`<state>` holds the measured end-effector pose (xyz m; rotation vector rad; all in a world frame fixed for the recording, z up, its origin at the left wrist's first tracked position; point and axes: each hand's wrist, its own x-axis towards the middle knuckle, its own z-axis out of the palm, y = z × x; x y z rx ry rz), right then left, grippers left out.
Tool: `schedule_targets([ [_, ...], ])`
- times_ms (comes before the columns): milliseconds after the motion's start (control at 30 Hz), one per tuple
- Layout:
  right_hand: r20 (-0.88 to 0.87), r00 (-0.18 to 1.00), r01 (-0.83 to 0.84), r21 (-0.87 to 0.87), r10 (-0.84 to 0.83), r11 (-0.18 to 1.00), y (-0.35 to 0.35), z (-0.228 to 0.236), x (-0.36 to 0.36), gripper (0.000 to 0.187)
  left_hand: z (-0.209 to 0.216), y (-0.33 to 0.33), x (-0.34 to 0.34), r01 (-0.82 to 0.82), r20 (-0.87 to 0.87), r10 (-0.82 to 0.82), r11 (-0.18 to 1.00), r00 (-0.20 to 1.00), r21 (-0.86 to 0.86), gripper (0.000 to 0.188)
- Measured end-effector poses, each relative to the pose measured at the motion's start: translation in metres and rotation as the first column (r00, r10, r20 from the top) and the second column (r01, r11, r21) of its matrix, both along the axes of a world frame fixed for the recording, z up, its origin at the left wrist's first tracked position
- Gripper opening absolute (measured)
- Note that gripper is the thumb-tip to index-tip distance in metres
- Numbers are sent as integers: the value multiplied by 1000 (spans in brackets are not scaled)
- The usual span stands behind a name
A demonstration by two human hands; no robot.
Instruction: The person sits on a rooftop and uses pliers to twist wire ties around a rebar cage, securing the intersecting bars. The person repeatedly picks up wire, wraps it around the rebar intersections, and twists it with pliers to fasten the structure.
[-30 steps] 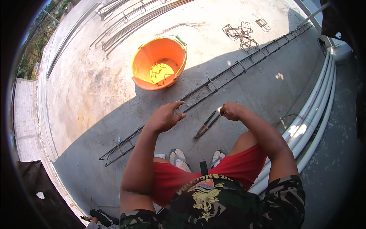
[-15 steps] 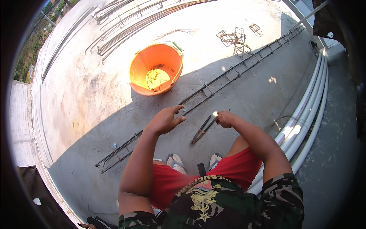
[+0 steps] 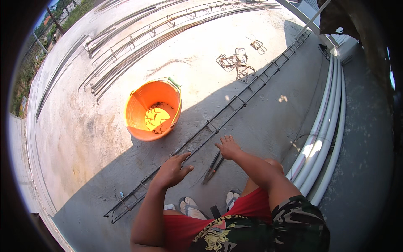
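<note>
A long narrow rebar cage point(image 3: 208, 127) lies diagonally over the concrete floor in front of me. My left hand point(image 3: 171, 171) is over its nearer part, thumb and fingers apart, with nothing seen in them; whether the fingertips touch the bars I cannot tell. Further right, my right hand point(image 3: 228, 148) is stretched out with its fingers spread, palm down, beside the cage. Just below it a pair of pincers point(image 3: 212, 169) rests on the floor, its handle ends partly hidden by that hand. An orange bucket point(image 3: 136, 111) with dark wire bits in it stands beyond my left hand.
Several bent rebar stirrups point(image 3: 237, 63) lie beyond the cage, with thin tie wire point(image 3: 172, 63) left of them. Long steel bars point(image 3: 130, 63) and another cage point(image 3: 151, 30) lie at the far left. White pipes point(image 3: 321, 134) run along the right side.
My right hand, closed before, has opened and spread its fingers, moving left and nearer the cage. The view has tilted, so the bucket and cage appear lower and further left.
</note>
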<state>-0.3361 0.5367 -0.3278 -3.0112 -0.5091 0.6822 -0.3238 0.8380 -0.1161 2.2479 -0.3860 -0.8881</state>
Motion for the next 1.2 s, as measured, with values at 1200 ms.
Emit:
schedule_targets([
  [1200,-389,824,519,229,-411,823,0,376,-268,32,69,-50,-226,-199,-394,251,965,884,168,35],
])
